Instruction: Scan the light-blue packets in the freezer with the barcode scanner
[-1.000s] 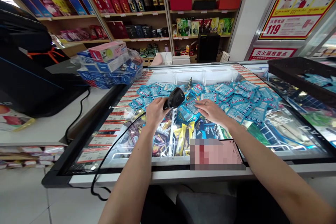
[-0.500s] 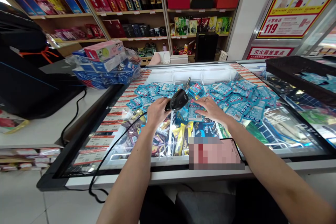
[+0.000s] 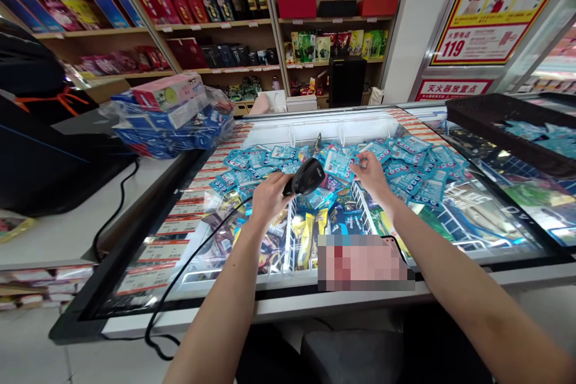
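Observation:
My left hand (image 3: 266,197) is wrapped round the grip of a black barcode scanner (image 3: 308,176), whose cable (image 3: 180,276) trails down over the freezer's front edge. My right hand (image 3: 371,173) pinches one small blue packet (image 3: 337,162) and holds it tilted up just in front of the scanner's head. Both hands hover over a heap of several like blue packets (image 3: 405,168) spread on the glass lid of a chest freezer (image 3: 472,228).
A phone (image 3: 396,246) lies on the lid near my right forearm. Wrapped blue boxes (image 3: 171,114) are stacked on the white counter (image 3: 67,228) at left beside a black machine. A dark tray (image 3: 504,126) with more packets sits at right. Shelves of goods line the back.
My right hand went from lying flat on the packets to lifting one packet up before the scanner. The scanner hand shifted slightly; my view drifted a little to the right.

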Tool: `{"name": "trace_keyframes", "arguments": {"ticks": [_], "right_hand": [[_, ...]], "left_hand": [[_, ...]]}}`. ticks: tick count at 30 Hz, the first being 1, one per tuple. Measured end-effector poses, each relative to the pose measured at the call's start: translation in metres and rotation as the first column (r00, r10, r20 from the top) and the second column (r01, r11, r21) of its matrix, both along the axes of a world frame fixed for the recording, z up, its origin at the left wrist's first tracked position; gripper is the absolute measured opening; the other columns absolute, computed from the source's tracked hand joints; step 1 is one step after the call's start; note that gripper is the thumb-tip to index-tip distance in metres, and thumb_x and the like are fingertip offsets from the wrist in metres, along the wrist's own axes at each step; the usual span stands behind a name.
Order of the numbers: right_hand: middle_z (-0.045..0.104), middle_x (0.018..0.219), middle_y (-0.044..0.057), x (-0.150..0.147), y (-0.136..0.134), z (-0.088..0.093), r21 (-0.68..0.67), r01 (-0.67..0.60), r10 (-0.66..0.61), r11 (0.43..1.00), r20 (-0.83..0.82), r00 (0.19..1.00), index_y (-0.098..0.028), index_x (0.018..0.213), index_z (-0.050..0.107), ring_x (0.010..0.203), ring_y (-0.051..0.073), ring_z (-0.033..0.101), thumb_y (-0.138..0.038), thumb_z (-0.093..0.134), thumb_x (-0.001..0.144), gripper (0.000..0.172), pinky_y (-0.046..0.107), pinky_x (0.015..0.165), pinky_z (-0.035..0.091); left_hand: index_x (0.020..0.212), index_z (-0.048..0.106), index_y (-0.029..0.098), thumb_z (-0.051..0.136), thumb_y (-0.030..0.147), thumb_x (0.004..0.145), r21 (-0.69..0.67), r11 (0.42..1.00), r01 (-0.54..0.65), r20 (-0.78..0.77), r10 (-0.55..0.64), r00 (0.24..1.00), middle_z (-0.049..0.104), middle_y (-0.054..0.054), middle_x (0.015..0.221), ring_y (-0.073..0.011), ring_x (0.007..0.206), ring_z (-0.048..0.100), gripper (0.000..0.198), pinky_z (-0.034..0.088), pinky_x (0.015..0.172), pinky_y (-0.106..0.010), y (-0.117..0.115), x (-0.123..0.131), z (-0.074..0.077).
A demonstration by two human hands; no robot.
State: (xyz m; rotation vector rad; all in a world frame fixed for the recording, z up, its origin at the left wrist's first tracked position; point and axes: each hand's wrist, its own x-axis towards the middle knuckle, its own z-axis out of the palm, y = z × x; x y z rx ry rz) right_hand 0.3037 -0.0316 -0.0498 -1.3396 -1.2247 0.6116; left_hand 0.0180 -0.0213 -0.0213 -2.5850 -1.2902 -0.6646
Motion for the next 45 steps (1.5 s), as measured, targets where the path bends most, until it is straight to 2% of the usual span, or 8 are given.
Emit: {"name": "trace_keyframes", "arguments": {"ticks": [4, 10, 23, 32, 35, 38, 41, 45], "right_hand": [[0.054, 0.08, -0.001, 0.001, 0.0, 0.001, 0.006, 0.021, -0.021, 1.0, -0.06, 0.998, -0.023, 0.1, 0.043, 0.062, 0.014, 0.056, -0.042, 0.06, 0.069, 0.04, 0.032, 0.053, 0.053], [0.05, 0.08, -0.003, 0.002, 0.002, 0.001, 0.013, 0.018, -0.016, 1.0, -0.137, 0.99, -0.023, 0.095, 0.041, 0.063, 0.013, 0.056, -0.039, 0.061, 0.067, 0.038, 0.033, 0.055, 0.055], [0.041, 0.073, -0.006, 0.0, 0.003, -0.002, 0.046, -0.019, 0.026, 0.999, -0.141, 0.99, -0.024, 0.091, 0.041, 0.058, 0.01, 0.051, -0.038, 0.061, 0.068, 0.033, 0.032, 0.056, 0.054], [0.044, 0.076, -0.004, 0.0, 0.005, -0.004, 0.066, -0.023, 0.033, 0.998, -0.156, 0.987, -0.024, 0.093, 0.043, 0.06, 0.012, 0.053, -0.038, 0.063, 0.068, 0.034, 0.033, 0.055, 0.055], [0.049, 0.078, -0.003, 0.002, 0.002, -0.003, 0.104, 0.032, -0.024, 0.994, -0.077, 0.997, -0.024, 0.105, 0.043, 0.06, 0.014, 0.055, -0.037, 0.059, 0.073, 0.038, 0.034, 0.056, 0.054], [0.057, 0.082, 0.001, 0.007, -0.003, 0.001, 0.157, 0.098, -0.119, 0.983, 0.128, 0.985, -0.024, 0.115, 0.044, 0.063, 0.016, 0.057, -0.034, 0.05, 0.081, 0.037, 0.036, 0.066, 0.052], [0.061, 0.095, 0.005, 0.011, -0.005, 0.003, 0.205, 0.147, -0.212, 0.968, 0.343, 0.915, -0.021, 0.113, 0.051, 0.076, 0.019, 0.06, -0.029, 0.044, 0.084, 0.031, 0.038, 0.078, 0.048], [0.058, 0.111, 0.011, 0.011, -0.004, 0.003, 0.218, 0.177, -0.268, 0.96, 0.525, 0.808, -0.016, 0.117, 0.053, 0.093, 0.022, 0.056, -0.024, 0.047, 0.081, 0.037, 0.037, 0.086, 0.045]], "left_hand": [[0.113, 0.055, 0.024, 0.057, 0.032, 0.077, -0.006, 0.999, 0.031, -0.025, -0.032, 0.999, 0.063, -0.006, 0.098, -0.0221, 0.094, 0.057, 0.037, 0.042, 0.069, -0.029, -0.003, 0.004, 0.001], [0.112, 0.055, 0.025, 0.058, 0.029, 0.077, 0.001, 0.999, 0.042, -0.012, -0.042, 0.999, 0.063, -0.006, 0.099, -0.0222, 0.096, 0.057, 0.036, 0.042, 0.071, -0.029, -0.006, 0.007, 0.002], [0.111, 0.055, 0.024, 0.059, 0.028, 0.076, 0.002, 0.999, 0.034, -0.046, -0.034, 0.998, 0.063, -0.006, 0.096, -0.023, 0.094, 0.057, 0.036, 0.042, 0.073, -0.031, -0.007, 0.013, 0.003], [0.112, 0.055, 0.024, 0.062, 0.028, 0.075, 0.035, 0.999, 0.017, -0.047, -0.015, 0.999, 0.063, -0.004, 0.096, -0.0221, 0.093, 0.057, 0.038, 0.042, 0.07, -0.03, -0.006, 0.014, 0.001], [0.112, 0.055, 0.024, 0.062, 0.029, 0.075, 0.05, 0.999, 0.021, -0.045, -0.019, 0.999, 0.063, -0.005, 0.095, -0.0224, 0.092, 0.057, 0.038, 0.042, 0.07, -0.03, -0.005, 0.014, 0.0], [0.112, 0.055, 0.024, 0.062, 0.028, 0.075, 0.063, 0.998, 0.025, -0.051, -0.021, 0.998, 0.063, -0.005, 0.096, -0.0227, 0.093, 0.057, 0.039, 0.041, 0.07, -0.03, -0.005, 0.014, -0.001], [0.113, 0.054, 0.024, 0.062, 0.027, 0.075, 0.066, 0.997, 0.029, -0.064, -0.025, 0.998, 0.063, -0.005, 0.096, -0.0228, 0.093, 0.057, 0.039, 0.041, 0.071, -0.031, -0.004, 0.014, -0.002], [0.113, 0.054, 0.024, 0.062, 0.028, 0.075, 0.061, 0.997, 0.042, -0.07, -0.038, 0.997, 0.063, -0.005, 0.096, -0.0234, 0.094, 0.057, 0.039, 0.041, 0.072, -0.031, -0.004, 0.014, -0.002]]}}
